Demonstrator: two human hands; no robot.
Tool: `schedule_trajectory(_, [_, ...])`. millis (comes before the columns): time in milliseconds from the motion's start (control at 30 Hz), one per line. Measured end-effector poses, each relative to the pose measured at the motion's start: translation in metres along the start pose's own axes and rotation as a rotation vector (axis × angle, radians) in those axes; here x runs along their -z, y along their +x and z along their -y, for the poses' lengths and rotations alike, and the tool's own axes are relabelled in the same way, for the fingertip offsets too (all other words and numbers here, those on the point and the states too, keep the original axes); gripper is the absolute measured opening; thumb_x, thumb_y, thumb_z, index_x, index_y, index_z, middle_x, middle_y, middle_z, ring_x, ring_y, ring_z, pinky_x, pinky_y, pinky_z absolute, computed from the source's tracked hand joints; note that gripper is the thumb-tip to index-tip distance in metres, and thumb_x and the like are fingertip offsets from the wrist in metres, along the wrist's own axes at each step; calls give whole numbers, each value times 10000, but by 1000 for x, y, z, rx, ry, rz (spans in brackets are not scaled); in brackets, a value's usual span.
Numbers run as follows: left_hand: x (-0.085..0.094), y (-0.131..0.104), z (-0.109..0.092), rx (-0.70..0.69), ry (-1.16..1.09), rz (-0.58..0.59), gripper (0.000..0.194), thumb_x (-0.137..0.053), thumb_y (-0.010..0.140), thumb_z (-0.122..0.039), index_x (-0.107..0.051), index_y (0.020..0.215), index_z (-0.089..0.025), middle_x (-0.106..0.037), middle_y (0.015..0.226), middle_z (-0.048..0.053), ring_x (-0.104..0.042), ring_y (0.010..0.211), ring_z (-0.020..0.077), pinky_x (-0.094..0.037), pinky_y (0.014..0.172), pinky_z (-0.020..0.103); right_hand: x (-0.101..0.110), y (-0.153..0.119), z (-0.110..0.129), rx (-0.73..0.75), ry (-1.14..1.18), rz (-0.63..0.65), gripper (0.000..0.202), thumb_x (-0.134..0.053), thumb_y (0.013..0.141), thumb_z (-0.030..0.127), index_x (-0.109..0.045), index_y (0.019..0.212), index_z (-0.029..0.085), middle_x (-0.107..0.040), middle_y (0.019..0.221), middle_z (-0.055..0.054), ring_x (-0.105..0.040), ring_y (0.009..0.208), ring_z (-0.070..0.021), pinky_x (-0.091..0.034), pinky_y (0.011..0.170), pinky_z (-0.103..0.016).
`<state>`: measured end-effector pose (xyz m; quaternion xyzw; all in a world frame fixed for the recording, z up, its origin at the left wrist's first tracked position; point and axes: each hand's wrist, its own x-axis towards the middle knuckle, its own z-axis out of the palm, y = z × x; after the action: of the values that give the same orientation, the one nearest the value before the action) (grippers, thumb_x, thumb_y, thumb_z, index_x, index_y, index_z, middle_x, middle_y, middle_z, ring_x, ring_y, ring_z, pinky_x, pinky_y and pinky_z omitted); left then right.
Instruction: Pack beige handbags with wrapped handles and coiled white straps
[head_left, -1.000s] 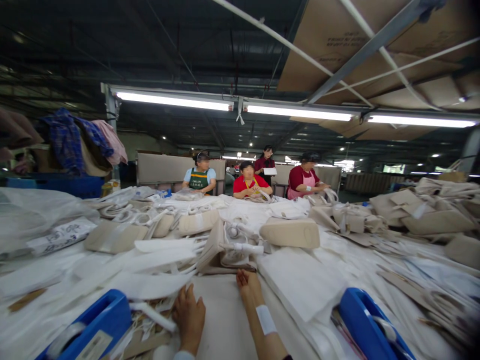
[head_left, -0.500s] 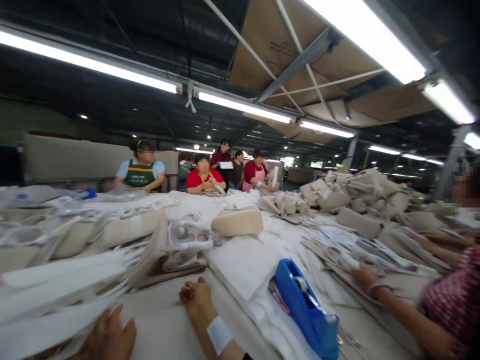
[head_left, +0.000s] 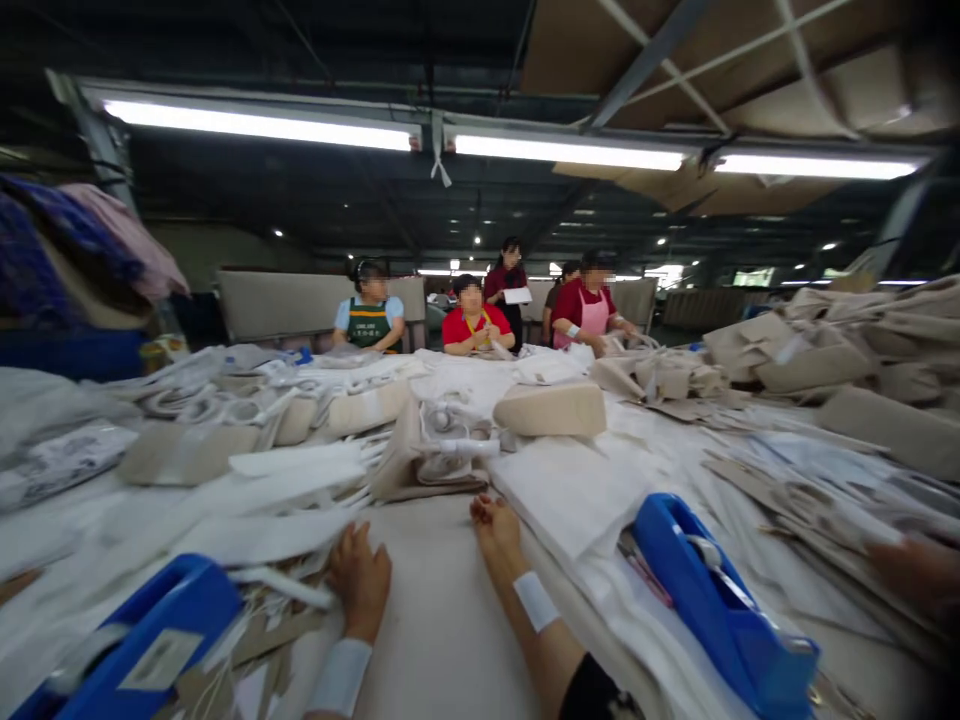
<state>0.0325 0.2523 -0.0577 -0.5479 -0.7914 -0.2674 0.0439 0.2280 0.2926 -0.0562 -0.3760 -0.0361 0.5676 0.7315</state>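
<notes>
Lying flat, the cloth (head_left: 431, 610) has the left hand (head_left: 360, 578), fingers loose and apart, by its left edge and the right hand (head_left: 496, 528), fingers loosely half curled, by its far right corner. Right of the cloth sits a tape holder (head_left: 712, 620); just behind the cloth, a bundle (head_left: 397, 460).

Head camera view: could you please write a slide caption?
Left hand and right hand between two blue tape dispensers, with co-workers opposite.

1 head view
Looks from the near edge of the table (head_left: 429, 605), close above, forward past its far edge.
</notes>
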Motion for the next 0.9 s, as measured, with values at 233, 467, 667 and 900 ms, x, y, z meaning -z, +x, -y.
schedule_trajectory(233, [-1,-6,3,11,-45,-7,366,-507,893,-153,-578,1252,-148,-500,1405,132,-446,1285,314,-440,952,454,-2,14,-10,-48,-91,61,220,-585,960,308,-587,1105,142,-622,980,-36,-617,758,-131,-558,655,-279])
schedule_trajectory(467, [0,-7,2,6,-47,-28,358,-516,890,-132,-596,1238,-154,-508,1401,128,-457,1276,306,-431,950,444,-23,34,-17,-94,-249,68,250,-593,954,313,-586,1137,142,-620,1062,-59,-631,850,-162,-570,719,-323])
schedule_trajectory(667, [1,-8,1,27,-62,2,367,-515,895,-125,-592,1253,-164,-502,1413,114,-439,1293,295,-410,973,437,-37,36,-25,-40,-334,15,240,-599,951,309,-592,1126,145,-623,1049,-51,-632,834,-159,-571,700,-307])
schedule_trajectory(900, [0,-10,2,39,-84,-4,373,-498,897,-102,-607,1249,-163,-496,1424,105,-410,1330,294,-382,1008,442,-63,40,-37,147,-446,-43,275,-603,947,335,-584,1144,145,-618,1067,-61,-630,855,-168,-569,718,-328])
